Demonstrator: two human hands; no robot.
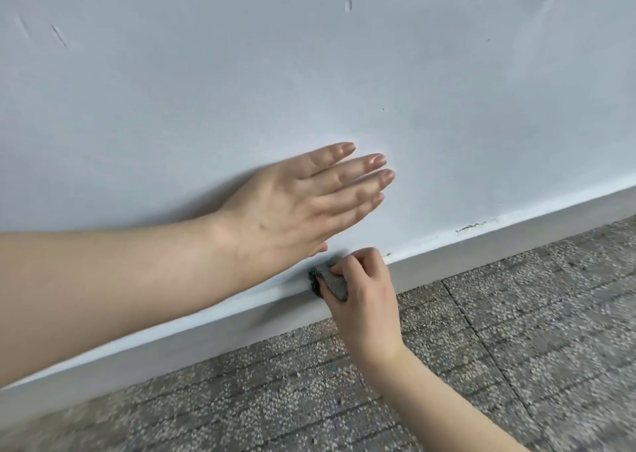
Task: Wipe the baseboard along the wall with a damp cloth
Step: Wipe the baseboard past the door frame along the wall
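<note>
Wiping the baseboard (pixel 481 248), mid-stroke. The right hand (pixel 364 300) has its grip closed on a bunched grey cloth (pixel 332 281), pressed against the top edge and face of the baseboard. The left hand (pixel 296 203) lies flat and open on the wall (pixel 309 73) just above the cloth, holding nothing, apparently as a brace. The baseboard's long axis runs from lower left to upper right, between the wall and the speckled floor (pixel 516 348). Dark marks (pixel 469 227) sit on the baseboard's top edge, up-right of the cloth; the right hand is nearer them, so the stroke probably continues along that axis.
</note>
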